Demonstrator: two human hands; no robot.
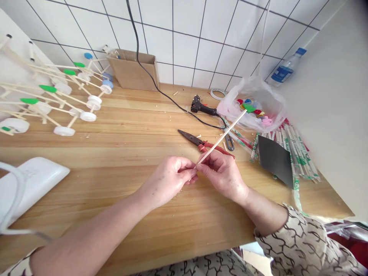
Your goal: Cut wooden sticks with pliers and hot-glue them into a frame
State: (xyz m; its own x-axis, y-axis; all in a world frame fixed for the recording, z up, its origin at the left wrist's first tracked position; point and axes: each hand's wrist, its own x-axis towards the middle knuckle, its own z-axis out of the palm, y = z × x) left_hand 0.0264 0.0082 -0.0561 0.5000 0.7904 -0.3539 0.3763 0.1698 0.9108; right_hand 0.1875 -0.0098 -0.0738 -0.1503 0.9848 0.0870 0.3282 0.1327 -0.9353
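A thin pale wooden chopstick (224, 135) slants up and to the right from between my two hands. My left hand (172, 178) pinches its lower end, fingers closed. Close beside it, my right hand (222, 174) also grips the stick between thumb and fingers. The lowest tip is hidden by the fingers. Just beyond the hands, long-nose pliers (191, 137) with red handles lie on the wooden table (129, 149). A black glue gun (204, 107) rests farther back, its cable running up the tiled wall.
Stick-built models with white cap wheels (87, 115) stand at left, above a white power bank (37, 176). A cardboard box (133, 71), a plastic bag (276, 101) of colourful caps and a bottle (284, 71) line the back. Wrapped chopsticks (301, 153) and a black sheet (276, 159) lie at right.
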